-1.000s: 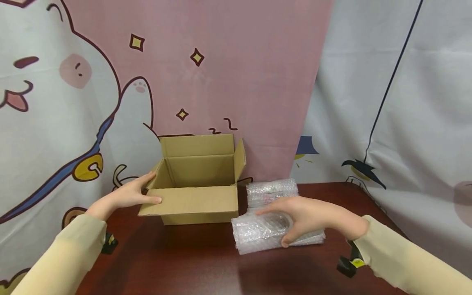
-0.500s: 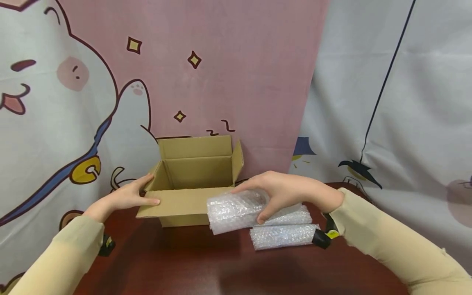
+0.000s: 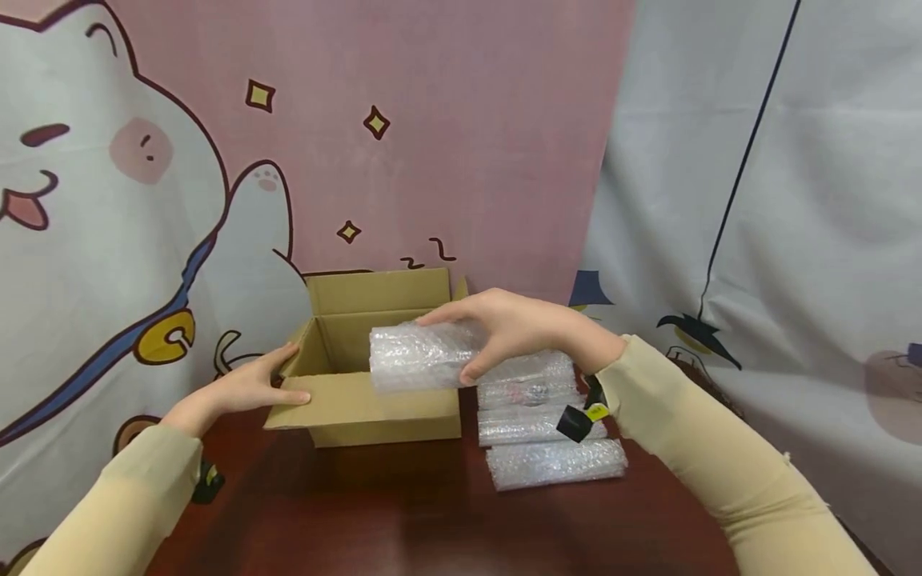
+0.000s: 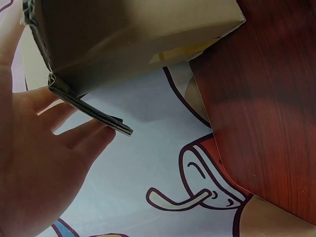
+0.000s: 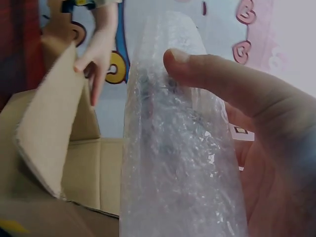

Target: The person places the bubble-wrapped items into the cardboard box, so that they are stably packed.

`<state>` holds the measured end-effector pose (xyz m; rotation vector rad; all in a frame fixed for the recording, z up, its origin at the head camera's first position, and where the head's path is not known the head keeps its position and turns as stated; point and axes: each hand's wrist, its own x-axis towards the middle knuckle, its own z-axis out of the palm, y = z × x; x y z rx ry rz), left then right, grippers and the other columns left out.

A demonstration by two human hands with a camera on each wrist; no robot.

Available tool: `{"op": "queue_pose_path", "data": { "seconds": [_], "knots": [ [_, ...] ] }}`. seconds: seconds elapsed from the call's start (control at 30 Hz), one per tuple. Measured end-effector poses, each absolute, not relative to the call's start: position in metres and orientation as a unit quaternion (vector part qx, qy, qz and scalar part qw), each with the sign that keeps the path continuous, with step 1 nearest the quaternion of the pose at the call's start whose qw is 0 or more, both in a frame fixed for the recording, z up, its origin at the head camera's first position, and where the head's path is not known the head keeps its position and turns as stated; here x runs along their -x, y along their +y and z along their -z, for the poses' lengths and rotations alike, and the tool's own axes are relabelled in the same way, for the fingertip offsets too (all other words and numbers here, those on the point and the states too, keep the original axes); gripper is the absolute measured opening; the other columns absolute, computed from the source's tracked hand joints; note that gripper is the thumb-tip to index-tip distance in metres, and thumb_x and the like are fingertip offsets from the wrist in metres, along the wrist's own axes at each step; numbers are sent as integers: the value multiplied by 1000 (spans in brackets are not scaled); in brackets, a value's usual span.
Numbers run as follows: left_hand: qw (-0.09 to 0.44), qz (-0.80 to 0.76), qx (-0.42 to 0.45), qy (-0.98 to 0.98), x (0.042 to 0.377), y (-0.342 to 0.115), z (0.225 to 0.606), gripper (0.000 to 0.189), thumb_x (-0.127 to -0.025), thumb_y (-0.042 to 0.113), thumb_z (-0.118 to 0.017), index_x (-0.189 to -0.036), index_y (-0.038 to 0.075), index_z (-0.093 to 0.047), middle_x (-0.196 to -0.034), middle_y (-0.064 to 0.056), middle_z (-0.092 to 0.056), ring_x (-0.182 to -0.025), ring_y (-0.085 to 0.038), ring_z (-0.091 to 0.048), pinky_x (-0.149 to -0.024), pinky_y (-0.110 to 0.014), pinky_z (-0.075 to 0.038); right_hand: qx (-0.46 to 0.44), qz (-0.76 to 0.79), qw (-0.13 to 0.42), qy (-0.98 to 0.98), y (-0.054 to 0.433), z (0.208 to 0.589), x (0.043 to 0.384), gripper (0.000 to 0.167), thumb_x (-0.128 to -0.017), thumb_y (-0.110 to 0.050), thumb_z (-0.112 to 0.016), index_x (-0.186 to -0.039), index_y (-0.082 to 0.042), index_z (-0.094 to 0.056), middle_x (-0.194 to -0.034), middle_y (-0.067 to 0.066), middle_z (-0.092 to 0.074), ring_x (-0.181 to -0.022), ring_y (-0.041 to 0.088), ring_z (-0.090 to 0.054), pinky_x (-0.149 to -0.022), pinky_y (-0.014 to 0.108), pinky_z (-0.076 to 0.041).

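An open cardboard box [image 3: 389, 433] stands on the table with its flaps spread. My left hand [image 3: 243, 387] holds its left front corner, thumb on the front flap [image 3: 382, 396] and fingers at the left side flap. In the left wrist view, the fingers reach behind a flap's edge [image 4: 91, 108]. Over the box's front right part, my right hand [image 3: 515, 328] grips a bubble-wrapped package [image 3: 414, 354] from above, raised and lying crosswise. The right wrist view shows the thumb pressed on the clear wrap [image 5: 177, 143]; the contents are blurred by the bubbles.
Several more bubble-wrapped packages [image 3: 558, 464] lie in a row on the dark red table [image 3: 446, 528], right of the box. A printed cloth [image 3: 504, 160] hangs close behind the box and table.
My right hand has lifted the bubble-wrapped package off the row and carried it left and up to the box's opening. The left hand keeps its place on the box.
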<state>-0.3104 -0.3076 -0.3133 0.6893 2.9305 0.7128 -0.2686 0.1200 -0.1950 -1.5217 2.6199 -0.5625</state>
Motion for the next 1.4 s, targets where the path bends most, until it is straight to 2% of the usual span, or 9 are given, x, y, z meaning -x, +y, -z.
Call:
{"op": "queue_pose_path", "data": {
  "seconds": [0.2, 0.5, 0.83, 1.4],
  "knots": [
    [22, -229, -224, 947, 311, -308, 313, 105, -82, 44, -75, -150, -11, -17, -151, -36, -19, -136, -53, -23, -103, -65, -27, 470, 182, 10, 864, 107, 186, 285, 77, -76, -36, -83, -144, -31, -48, -141, -11, -50, -125, 12, -48, -100, 37, -41],
    [28, -224, -220, 949, 312, -307, 313, 105, -82, 45, -75, -150, -11, -18, -151, -36, -20, -136, -53, -22, -103, -66, -26, 446, 205, -14, 871, 75, 188, 309, 77, -76, -33, -83, -144, -30, -48, -143, -4, -49, -129, 14, -45, -105, 31, -36],
    [27, -208, -224, 952, 312, -305, 310, 105, -82, 47, -75, -149, -12, -20, -150, -37, -21, -136, -53, -22, -104, -65, -26, 412, 205, -6, 888, 42, 201, 332, 77, -75, -35, -83, -144, -30, -48, -142, -3, -49, -127, 14, -47, -102, 34, -40],
    [26, -193, -210, 958, 310, -303, 308, 107, -81, 52, -73, -150, -10, -21, -151, -35, -20, -137, -53, -20, -104, -66, -24, 391, 224, 33, 892, 8, 215, 355, 77, -76, -28, -83, -145, -26, -48, -146, 3, -46, -129, 21, -45, -102, 37, -41]
  ]
}}
